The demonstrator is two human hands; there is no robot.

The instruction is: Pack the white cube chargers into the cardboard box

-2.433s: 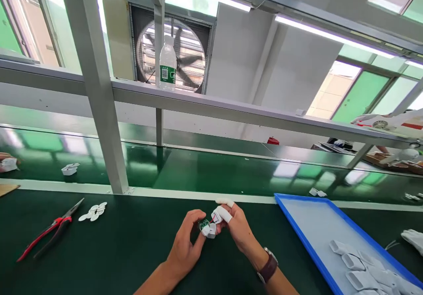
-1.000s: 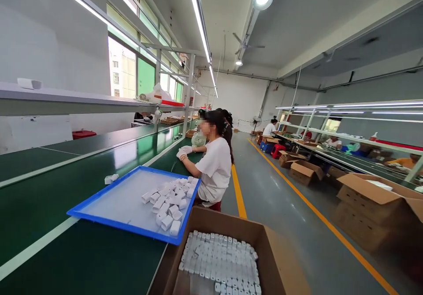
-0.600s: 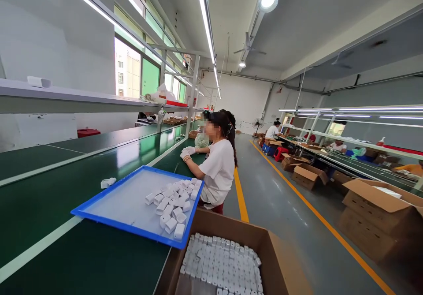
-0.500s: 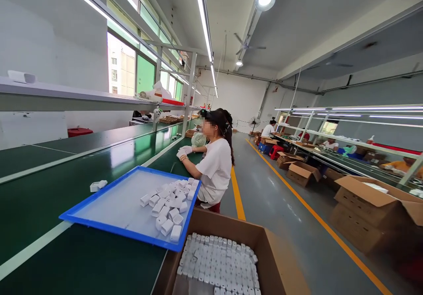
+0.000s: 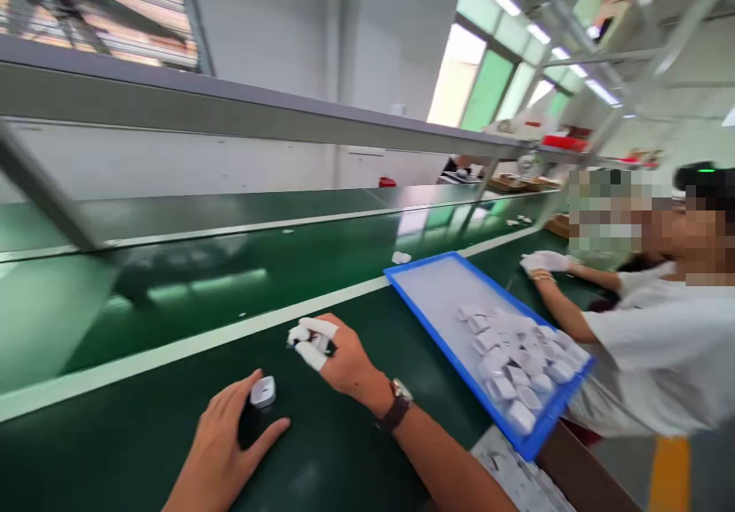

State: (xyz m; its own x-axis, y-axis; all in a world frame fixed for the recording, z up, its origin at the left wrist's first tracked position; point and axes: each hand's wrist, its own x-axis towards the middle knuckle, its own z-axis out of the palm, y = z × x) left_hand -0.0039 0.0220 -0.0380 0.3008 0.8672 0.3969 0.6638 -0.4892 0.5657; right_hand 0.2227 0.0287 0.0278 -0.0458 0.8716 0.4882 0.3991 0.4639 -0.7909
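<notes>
left hand [image 5: 221,439]: pinches white plug [image 5: 263,392] upright on bench [image 5: 143,428], steadying it. right hand [image 5: 336,355]: taped fingers [image 5: 313,355] curled together, contents blurred. blue tray [image 5: 413,305] of shells just right.

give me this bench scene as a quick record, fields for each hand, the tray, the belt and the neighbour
left hand: left hand on the dark green bench mat, fingers around a small white plastic part
right hand: right hand with white finger cots and a wristwatch, fingertips on the mat; any grasp cannot be told
tray: blue-rimmed flat tray, a heap of white plastic housings at its near end
belt: glossy green conveyor belt, one loose white piece on it
neighbour: co-worker's white-gloved hand beyond the tray
</notes>
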